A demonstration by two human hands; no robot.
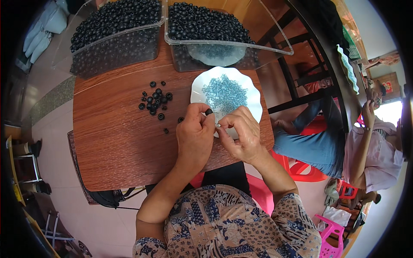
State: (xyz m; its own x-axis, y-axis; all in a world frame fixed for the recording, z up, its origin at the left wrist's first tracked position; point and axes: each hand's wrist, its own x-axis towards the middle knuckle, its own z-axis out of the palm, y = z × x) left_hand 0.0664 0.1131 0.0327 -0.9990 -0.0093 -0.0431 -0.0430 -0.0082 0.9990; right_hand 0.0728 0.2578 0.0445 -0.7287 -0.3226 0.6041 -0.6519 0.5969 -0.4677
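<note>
My left hand (193, 138) is closed in a pinch on a black bead (209, 112), which shows between thumb and forefinger. Right beside it, my right hand (244, 136) pinches a tiny pale, clear piece (218, 125) at its fingertips. The fingertips of both hands nearly meet over the near edge of a white scalloped plate (255, 96). A heap of small clear bluish pieces (226, 92) lies on that plate. To the left of my hands, several loose black beads (155, 103) are scattered on the wooden table (116, 142).
Two clear plastic bins full of black beads, a left bin (116, 53) and a right bin (180, 60), stand at the table's far edge. At the right, another person (372, 146) sits by a dark table (340, 81). A red stool (301, 170) stands near that person.
</note>
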